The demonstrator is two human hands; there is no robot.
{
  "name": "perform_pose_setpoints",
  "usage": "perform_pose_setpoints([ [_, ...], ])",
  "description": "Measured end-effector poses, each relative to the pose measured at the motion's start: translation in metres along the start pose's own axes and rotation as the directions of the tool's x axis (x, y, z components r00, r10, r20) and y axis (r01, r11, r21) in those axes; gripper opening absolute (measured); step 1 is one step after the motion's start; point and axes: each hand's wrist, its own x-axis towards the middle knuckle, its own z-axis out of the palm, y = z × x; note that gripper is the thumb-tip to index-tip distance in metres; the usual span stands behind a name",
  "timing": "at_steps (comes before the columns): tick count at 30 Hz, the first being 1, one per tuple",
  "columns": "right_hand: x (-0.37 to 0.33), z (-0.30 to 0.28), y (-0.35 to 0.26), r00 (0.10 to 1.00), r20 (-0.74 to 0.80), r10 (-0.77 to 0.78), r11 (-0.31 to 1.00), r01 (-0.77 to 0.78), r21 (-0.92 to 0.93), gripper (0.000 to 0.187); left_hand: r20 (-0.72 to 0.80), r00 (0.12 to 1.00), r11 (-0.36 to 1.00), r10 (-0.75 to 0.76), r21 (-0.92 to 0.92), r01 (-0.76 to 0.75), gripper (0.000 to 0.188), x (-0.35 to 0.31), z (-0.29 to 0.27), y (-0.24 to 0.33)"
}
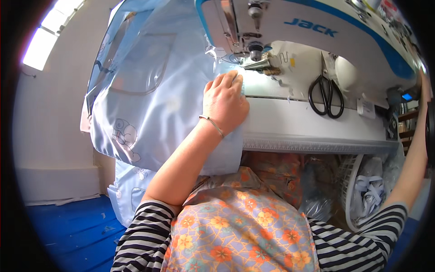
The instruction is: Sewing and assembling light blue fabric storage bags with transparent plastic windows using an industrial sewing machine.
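A piece of light blue satiny fabric (181, 99) with a pocket outline and printed cartoon figures drapes over the left of the table and its front edge. My left hand (225, 99) is closed on the fabric's right edge, close in front of the needle area of a white and blue sewing machine (308, 27). Its fingers are curled down and close together. My right arm reaches up along the far right to the end of the machine. There my right hand (425, 88) shows only as a sliver; its fingers are hidden.
Black-handled scissors (326, 96) lie on the machine bed to the right. A ruler strip (317, 144) runs along the table's front edge. Below right stands a white basket (350, 190) with plastic and white strips. A white wall (54, 122) rises at left above a blue floor (77, 231).
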Motion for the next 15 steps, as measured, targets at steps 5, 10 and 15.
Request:
perform_pose_setpoints([
  [5,-0.008,-0.102,0.233,0.878,-0.165,-0.45,0.868,0.387,-0.312,0.049,-0.019,1.0,0.999,-0.006,-0.052,0.005,0.035,0.007,0.003,0.001],
  [10,0.011,-0.049,0.147,0.922,-0.378,-0.079,0.987,0.126,0.101,0.045,-0.026,0.996,0.995,0.084,-0.046,-0.085,0.025,-0.017,-0.005,-0.02],
  [15,0.028,-0.071,0.129,0.894,-0.267,-0.36,0.922,0.297,-0.249,0.051,0.143,0.988,0.993,0.066,-0.107,-0.051,0.034,-0.077,-0.053,-0.041],
])
